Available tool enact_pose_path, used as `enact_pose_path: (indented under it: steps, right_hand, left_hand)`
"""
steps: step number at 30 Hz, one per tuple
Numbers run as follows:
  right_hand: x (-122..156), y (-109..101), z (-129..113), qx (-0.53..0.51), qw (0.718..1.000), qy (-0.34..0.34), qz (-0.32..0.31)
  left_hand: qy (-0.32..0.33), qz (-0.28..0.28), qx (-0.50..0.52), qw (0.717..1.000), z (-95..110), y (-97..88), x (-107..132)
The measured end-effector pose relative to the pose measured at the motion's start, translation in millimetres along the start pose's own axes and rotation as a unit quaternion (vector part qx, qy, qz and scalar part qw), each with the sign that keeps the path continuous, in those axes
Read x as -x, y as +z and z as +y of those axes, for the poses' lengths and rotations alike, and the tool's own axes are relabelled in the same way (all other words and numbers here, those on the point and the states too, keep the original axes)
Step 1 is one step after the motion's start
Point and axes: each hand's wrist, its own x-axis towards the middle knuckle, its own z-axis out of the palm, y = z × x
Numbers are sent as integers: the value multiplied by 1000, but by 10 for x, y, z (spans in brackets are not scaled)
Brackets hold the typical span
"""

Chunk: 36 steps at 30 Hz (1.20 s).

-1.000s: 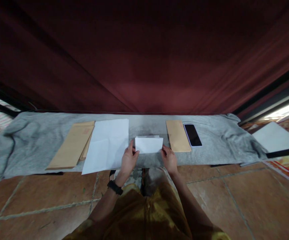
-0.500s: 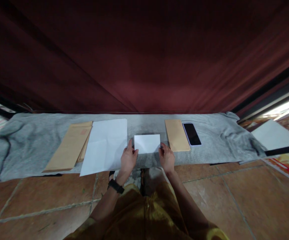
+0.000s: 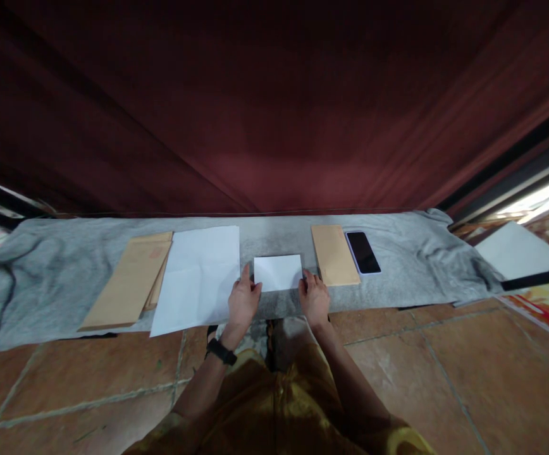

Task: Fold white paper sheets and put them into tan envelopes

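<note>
Folded white paper (image 3: 278, 272) lies flat on the grey cloth (image 3: 66, 265), about midway along it and close to its near edge. My left hand (image 3: 243, 302) rests open against the paper's left edge, fingers loosely spread with one finger pointing up along that side. My right hand (image 3: 314, 299) is open too, its fingertips touching the paper's near right corner. Just left of my left hand lies a large white sheet (image 3: 198, 278), and beyond it a stack of brown envelopes (image 3: 127, 281). To the right, a single brown envelope (image 3: 334, 254) lies beside a dark phone (image 3: 362, 252), both nearer the cloth's far edge.
</note>
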Motion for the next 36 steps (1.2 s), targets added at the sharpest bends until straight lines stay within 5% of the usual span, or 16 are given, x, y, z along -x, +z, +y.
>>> enact_pose_path:
  steps: [36]
  right_hand:
    - [28, 50, 18, 53, 997, -60, 0]
  left_hand:
    - [-8, -4, -96, 995, 70, -2, 12]
